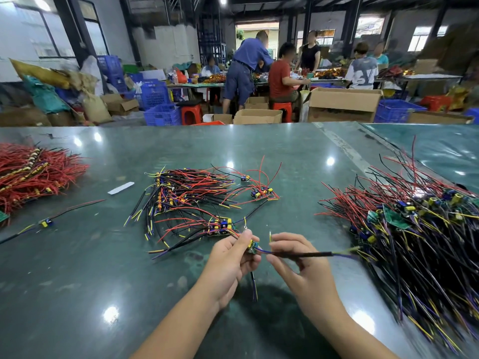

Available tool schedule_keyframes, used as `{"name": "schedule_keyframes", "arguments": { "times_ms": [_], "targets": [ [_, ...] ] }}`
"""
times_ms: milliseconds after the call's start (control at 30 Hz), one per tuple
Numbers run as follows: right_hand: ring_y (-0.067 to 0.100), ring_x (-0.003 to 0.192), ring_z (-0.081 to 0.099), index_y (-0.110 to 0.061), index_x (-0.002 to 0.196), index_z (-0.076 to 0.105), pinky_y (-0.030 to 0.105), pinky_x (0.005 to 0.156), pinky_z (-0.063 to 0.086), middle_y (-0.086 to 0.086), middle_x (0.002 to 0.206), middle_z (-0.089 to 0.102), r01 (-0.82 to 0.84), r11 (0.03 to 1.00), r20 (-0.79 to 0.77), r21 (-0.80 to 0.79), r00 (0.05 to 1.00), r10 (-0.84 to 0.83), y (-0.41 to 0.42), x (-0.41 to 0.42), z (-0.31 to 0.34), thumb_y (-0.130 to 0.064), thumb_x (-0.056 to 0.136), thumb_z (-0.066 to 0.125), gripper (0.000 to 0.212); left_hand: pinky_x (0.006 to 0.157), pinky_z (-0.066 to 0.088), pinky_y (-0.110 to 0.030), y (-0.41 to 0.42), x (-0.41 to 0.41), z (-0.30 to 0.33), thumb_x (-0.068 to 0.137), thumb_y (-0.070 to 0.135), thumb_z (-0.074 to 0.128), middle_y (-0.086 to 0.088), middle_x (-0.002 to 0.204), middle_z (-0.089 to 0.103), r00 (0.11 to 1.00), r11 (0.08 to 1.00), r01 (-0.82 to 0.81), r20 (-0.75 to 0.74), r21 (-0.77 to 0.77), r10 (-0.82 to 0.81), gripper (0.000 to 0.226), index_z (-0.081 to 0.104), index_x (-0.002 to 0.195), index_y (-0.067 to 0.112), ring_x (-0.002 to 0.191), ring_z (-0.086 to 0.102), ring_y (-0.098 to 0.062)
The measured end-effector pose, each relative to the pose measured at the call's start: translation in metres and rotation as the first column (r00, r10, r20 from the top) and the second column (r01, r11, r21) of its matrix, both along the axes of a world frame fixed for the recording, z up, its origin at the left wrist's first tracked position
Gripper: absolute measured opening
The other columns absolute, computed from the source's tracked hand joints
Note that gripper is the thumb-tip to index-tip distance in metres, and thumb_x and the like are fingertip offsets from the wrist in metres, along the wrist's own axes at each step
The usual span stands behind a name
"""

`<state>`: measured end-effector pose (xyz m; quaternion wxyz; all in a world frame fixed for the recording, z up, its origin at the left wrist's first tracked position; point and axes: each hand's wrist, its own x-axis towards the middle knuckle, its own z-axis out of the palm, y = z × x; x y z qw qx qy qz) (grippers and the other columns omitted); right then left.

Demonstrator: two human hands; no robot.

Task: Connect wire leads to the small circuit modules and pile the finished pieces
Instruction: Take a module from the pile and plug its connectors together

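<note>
My left hand (232,257) pinches a small green circuit module (252,247) above the green table (103,281), a black lead hanging below it. My right hand (293,255) pinches a yellow wire end (270,235) and holds the black-sleeved lead (311,254) that runs from the module to the right. Straight ahead lies a pile of wired modules (186,195) with red, black and yellow leads. A big heap of modules and leads (414,224) spreads at the right.
A pile of red wires (33,169) lies at the far left. One single wired module (46,223) and a white strip (120,188) lie left of centre. Behind the table stand cardboard boxes (342,104), blue crates and several people at other benches.
</note>
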<state>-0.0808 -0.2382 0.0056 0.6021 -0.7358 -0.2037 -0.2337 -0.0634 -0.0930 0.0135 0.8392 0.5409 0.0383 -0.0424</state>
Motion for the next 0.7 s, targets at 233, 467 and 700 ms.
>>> {"name": "schedule_keyframes", "arguments": {
  "times_ms": [233,467,700],
  "targets": [
    [-0.002,0.086,0.065,-0.011,0.086,0.071,0.01,0.08,0.048,-0.008,0.088,0.072,0.179,0.973,0.122,-0.143,0.979,-0.162,-0.002,0.001,-0.001,-0.008,0.08,0.071,0.006,0.053,0.053,-0.019,0.001,0.001,0.001,0.071,0.021,0.068,-0.009,0.069,0.068,0.998,0.997,0.017,0.061,-0.081,-0.012,0.021,0.065,0.084,0.005,0.058,0.067,-0.015],
    [0.02,0.07,0.071,0.001,0.086,0.063,0.021,0.061,0.055,0.014,0.074,0.071,0.015,0.867,-0.529,0.497,0.798,0.289,0.001,0.0,0.005,0.002,0.086,0.061,0.002,0.061,0.05,-0.02,0.006,0.003,-0.005,0.087,0.012,0.065,0.004,0.065,0.068,0.945,0.897,-0.172,0.324,0.407,0.035,0.007,0.067,0.081,0.013,0.061,0.063,-0.009],
    [0.019,0.068,0.069,0.002,0.086,0.061,0.02,0.06,0.055,0.019,0.081,0.069,0.107,0.709,-0.552,0.697,0.712,0.435,-0.002,0.001,0.007,0.001,0.084,0.061,0.003,0.056,0.052,-0.02,0.003,-0.002,-0.004,0.088,0.014,0.062,-0.011,0.079,0.074,0.988,0.972,0.111,0.087,0.207,-0.131,0.008,0.056,0.092,0.012,0.066,0.07,-0.017]
  ]
}}
